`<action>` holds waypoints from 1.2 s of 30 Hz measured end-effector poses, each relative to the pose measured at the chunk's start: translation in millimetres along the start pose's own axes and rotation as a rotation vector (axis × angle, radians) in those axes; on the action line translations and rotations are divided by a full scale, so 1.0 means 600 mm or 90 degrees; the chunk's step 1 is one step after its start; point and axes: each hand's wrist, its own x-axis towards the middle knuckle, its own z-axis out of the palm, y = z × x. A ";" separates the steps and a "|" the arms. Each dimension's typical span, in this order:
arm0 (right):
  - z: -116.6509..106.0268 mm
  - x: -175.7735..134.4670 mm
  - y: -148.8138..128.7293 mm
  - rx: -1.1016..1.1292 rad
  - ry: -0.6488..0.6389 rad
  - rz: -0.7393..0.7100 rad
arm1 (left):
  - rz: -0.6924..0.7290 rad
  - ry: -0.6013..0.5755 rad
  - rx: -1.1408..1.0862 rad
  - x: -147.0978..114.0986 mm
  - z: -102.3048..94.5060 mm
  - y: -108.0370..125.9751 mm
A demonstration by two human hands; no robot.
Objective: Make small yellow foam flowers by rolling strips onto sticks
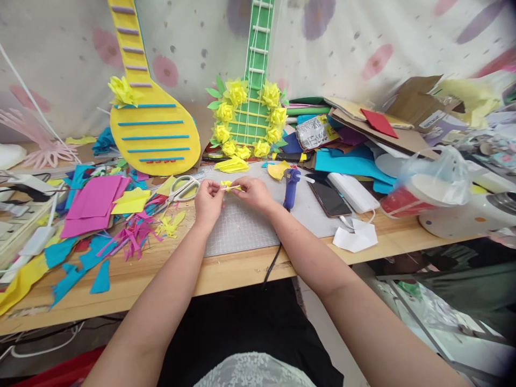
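From my head camera, my left hand [207, 200] and right hand [253, 192] meet over the grey cutting mat [242, 226], both with fingers pinched shut on a small yellow foam piece [229, 186] stretched between them, just above the surface [226, 271]. To work it well, I judge I should keep the pinch light at the tips and both wrists low over the mat, so the thin strip neither tears nor slips.

Just right of my right hand stands the blue glue gun [291, 187], its cord trailing off the front edge; I would mind its nozzle. The scissors [182, 189] lie near my left hand, a phone [328, 198] further right. Pink and blue scraps [121, 236] litter the left; the green guitar with yellow flowers [246, 121] stands behind.
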 end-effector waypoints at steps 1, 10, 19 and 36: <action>0.001 0.000 0.000 -0.006 -0.003 -0.001 | 0.000 -0.001 0.000 0.000 0.000 0.000; 0.002 0.002 -0.003 -0.025 0.011 0.024 | 0.049 -0.008 0.038 0.002 0.001 -0.007; 0.012 0.004 -0.014 0.090 0.022 0.123 | 0.249 0.074 0.292 -0.006 0.006 0.000; 0.010 0.010 0.006 0.181 0.178 0.278 | 0.244 0.067 0.256 0.005 0.005 -0.011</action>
